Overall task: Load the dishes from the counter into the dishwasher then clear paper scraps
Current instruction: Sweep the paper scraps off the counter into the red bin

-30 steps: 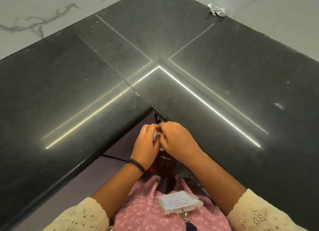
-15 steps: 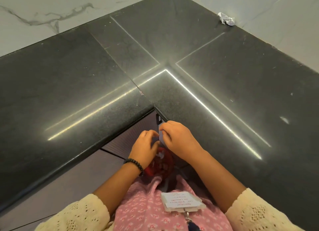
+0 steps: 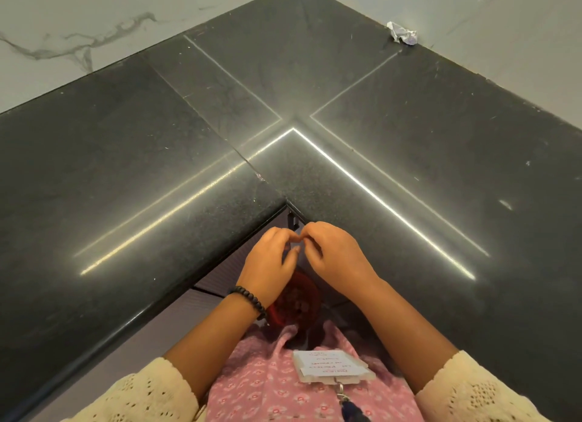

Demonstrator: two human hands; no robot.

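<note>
My left hand (image 3: 267, 264) and my right hand (image 3: 337, 254) meet fingertip to fingertip just off the inner corner of the black L-shaped counter (image 3: 157, 169). Their fingers are loosely curled, and no scrap shows between them. A beaded bracelet is on my left wrist. One crumpled white paper scrap (image 3: 403, 34) lies on the counter's far right side, against the wall. No dishes or dishwasher are in view.
Directly under my hands, below counter level, is a round red container (image 3: 297, 302) with dark contents. A small pale mark (image 3: 505, 204) shows on the right counter. Marble wall (image 3: 78, 27) backs the counter. A name badge (image 3: 333, 369) hangs at my chest.
A second ago both hands pinched a small white scrap between them. That scrap is no longer visible, and the fingers have loosened. The view shifted slightly, with the hands still at the inner corner.
</note>
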